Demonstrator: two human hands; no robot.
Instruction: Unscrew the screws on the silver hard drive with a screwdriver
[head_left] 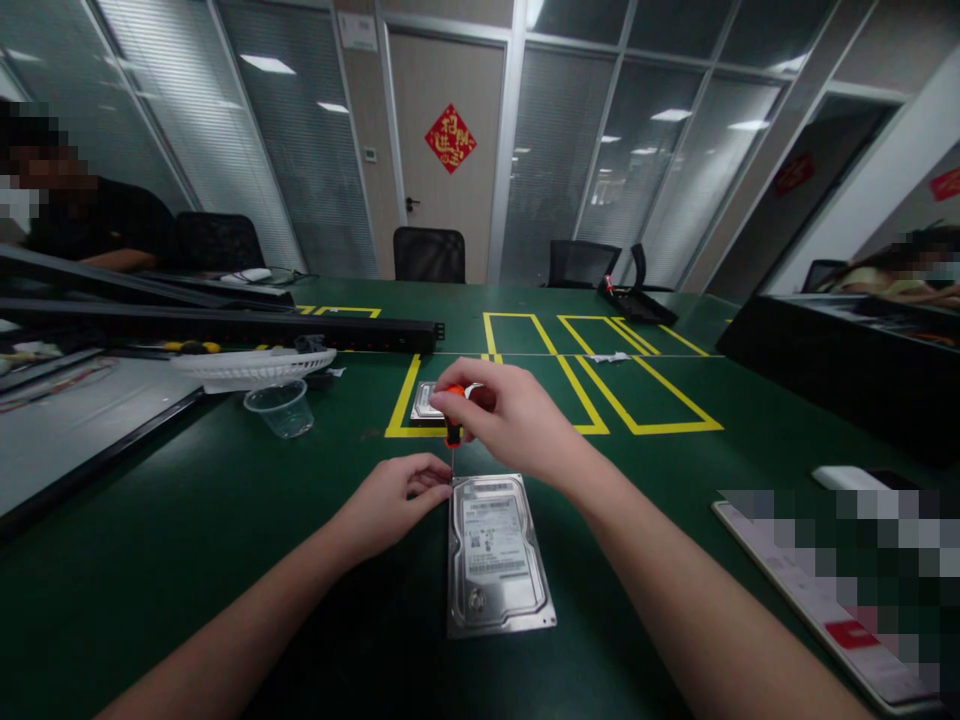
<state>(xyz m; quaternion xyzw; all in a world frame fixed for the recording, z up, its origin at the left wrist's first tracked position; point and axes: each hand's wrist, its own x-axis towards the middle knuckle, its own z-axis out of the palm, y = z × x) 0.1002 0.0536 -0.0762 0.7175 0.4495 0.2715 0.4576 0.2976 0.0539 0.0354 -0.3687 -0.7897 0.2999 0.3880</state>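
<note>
Drive, lying label up on the green table, with work at its far left corner. The right hand grips the handle of a screwdriver, shaft upright; the left hand has its fingers drawn narrow beside the tip, and whether they pinch anything cannot be told. The cover is on, so the work appears to be at the screw stage. Which screws are done or left is too small to tell.
</note>
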